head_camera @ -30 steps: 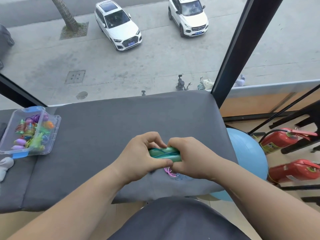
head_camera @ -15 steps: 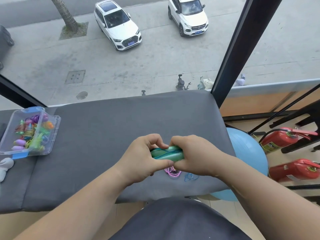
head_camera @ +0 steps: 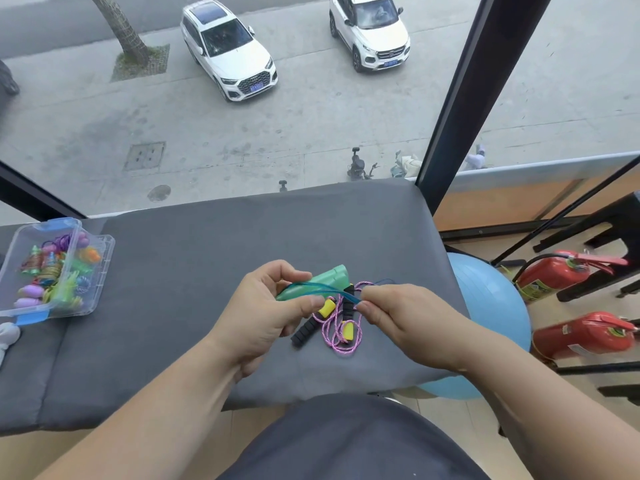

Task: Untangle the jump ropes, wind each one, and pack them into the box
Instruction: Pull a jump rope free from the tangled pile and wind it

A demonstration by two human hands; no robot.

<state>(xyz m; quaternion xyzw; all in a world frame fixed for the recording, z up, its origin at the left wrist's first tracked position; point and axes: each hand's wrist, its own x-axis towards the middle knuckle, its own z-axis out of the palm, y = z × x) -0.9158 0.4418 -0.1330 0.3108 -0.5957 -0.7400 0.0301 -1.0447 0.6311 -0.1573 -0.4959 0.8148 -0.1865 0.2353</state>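
Green jump-rope handles (head_camera: 320, 284) sit in the left hand (head_camera: 266, 313), its fingers curled round them above the grey cushion (head_camera: 207, 271), while the right hand (head_camera: 408, 323) pinches their teal cord (head_camera: 329, 291) between thumb and forefinger. Beneath the hands a pink rope (head_camera: 332, 336) with black and yellow handles (head_camera: 304, 329) lies loose on the cushion. The clear box (head_camera: 24, 237) of coloured ropes stands well apart at the left.
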